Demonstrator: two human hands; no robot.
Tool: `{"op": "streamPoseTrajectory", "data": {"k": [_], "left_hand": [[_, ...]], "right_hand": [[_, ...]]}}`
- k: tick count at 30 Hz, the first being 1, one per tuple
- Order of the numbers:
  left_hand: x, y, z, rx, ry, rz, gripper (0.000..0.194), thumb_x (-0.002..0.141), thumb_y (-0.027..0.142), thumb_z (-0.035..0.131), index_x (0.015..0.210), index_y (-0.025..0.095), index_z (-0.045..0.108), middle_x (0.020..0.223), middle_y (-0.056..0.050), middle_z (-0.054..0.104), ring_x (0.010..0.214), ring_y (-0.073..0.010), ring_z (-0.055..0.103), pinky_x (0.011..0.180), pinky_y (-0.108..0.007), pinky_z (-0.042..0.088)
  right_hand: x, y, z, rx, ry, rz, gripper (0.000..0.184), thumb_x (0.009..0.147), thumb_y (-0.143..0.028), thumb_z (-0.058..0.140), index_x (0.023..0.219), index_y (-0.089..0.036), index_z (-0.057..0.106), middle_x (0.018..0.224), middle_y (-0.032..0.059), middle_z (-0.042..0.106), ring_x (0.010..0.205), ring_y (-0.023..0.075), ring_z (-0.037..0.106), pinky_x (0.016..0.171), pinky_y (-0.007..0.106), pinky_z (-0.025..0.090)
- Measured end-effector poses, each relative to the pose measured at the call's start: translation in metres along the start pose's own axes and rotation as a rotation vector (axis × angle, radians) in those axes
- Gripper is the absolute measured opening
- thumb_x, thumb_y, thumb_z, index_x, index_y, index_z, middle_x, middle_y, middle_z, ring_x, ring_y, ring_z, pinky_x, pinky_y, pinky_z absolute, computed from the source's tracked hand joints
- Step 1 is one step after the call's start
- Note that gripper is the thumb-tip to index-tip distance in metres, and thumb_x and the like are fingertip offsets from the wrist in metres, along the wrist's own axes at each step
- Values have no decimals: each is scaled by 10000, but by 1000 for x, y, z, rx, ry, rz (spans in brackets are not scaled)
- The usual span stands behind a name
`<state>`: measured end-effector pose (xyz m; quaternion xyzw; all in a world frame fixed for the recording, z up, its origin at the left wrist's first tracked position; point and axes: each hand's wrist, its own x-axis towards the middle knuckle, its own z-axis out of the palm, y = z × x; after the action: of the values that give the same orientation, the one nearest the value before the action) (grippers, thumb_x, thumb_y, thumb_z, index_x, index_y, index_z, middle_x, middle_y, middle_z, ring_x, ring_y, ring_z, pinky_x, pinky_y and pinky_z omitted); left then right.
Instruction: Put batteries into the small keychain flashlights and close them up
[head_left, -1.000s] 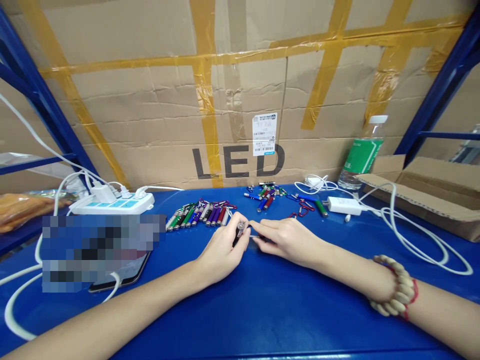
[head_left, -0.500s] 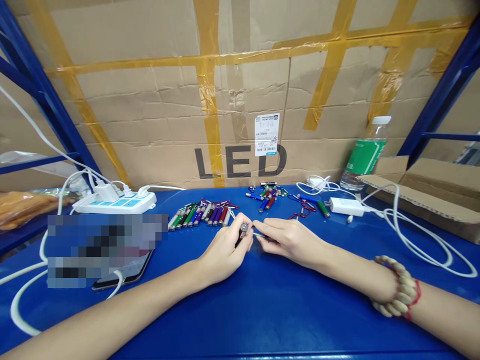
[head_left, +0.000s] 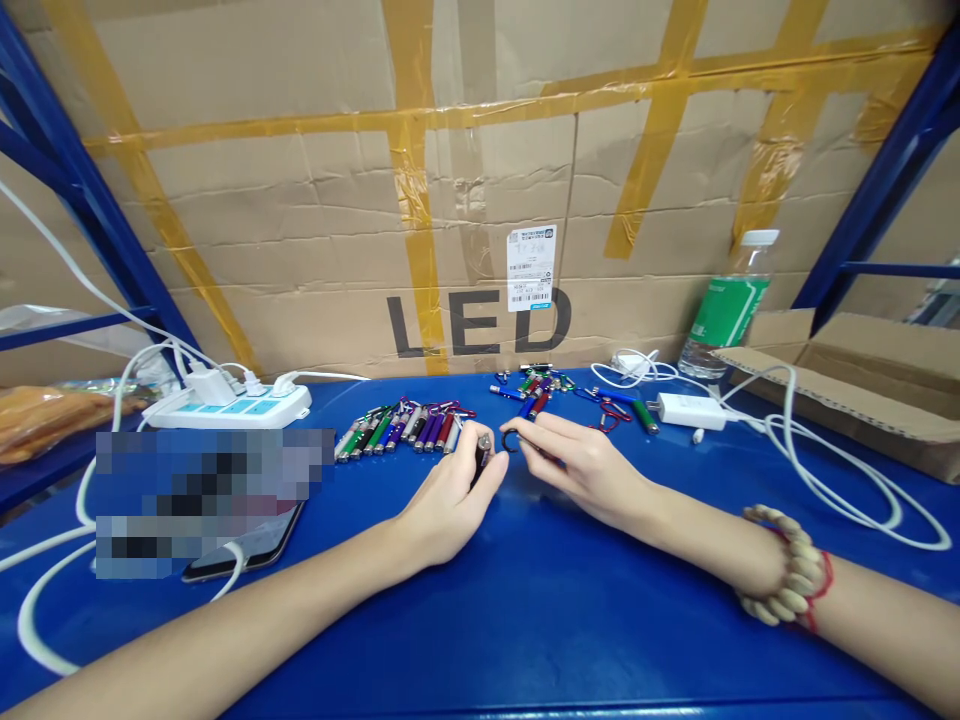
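My left hand (head_left: 450, 495) rests on the blue table (head_left: 525, 610) and is closed around a small dark keychain flashlight (head_left: 482, 452), its silver end pointing up. My right hand (head_left: 581, 462) is just to the right of it, thumb and fingers pinched on a small black ring-shaped part (head_left: 511, 441) held close to the flashlight's tip. A row of coloured keychain flashlights (head_left: 401, 430) lies just behind my left hand. A looser heap of flashlights and red clips (head_left: 551, 390) lies behind my right hand.
A white power strip (head_left: 229, 405) with plugs stands at the left, a phone (head_left: 247, 545) with a white cable in front of it. A charger (head_left: 686, 410) with looped cable, a green-labelled bottle (head_left: 731, 305) and an open cardboard box (head_left: 855, 385) are at right. A taped "LED" carton closes the back.
My right hand has lifted slightly away from the flashlight and now shows a black ring between its fingers. The left hand has stayed in place with the flashlight.
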<state>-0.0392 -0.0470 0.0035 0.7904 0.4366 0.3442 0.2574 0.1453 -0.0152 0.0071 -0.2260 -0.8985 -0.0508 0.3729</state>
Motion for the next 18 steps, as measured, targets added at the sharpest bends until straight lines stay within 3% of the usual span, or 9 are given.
{"op": "streamPoseTrajectory", "data": {"k": [6, 12, 18], "left_hand": [[0, 5, -2, 69, -96, 33, 183, 932, 348, 248, 859, 213, 347, 725, 29, 510, 608, -119, 471, 625, -263, 369], [1, 8, -2, 107, -146, 45, 193, 920, 343, 280, 845, 203, 390, 706, 21, 535, 635, -134, 501, 653, -265, 381], [2, 3, -1, 72, -115, 49, 190, 926, 343, 272, 901, 199, 393, 699, 27, 531, 633, -123, 501, 643, -255, 380]], "right_hand": [[-2, -1, 0, 60, 117, -17, 295, 927, -193, 372, 1191, -141, 492, 791, 36, 513, 688, 111, 516, 643, 221, 472], [0, -5, -1, 50, 96, -47, 292, 930, -188, 354, 1174, -140, 506, 821, 60, 558, 715, 132, 548, 648, 240, 497], [-2, -4, 2, 72, 66, -7, 310, 929, -195, 354, 1197, -140, 499, 939, 90, 597, 836, 157, 585, 745, 264, 507]]}}
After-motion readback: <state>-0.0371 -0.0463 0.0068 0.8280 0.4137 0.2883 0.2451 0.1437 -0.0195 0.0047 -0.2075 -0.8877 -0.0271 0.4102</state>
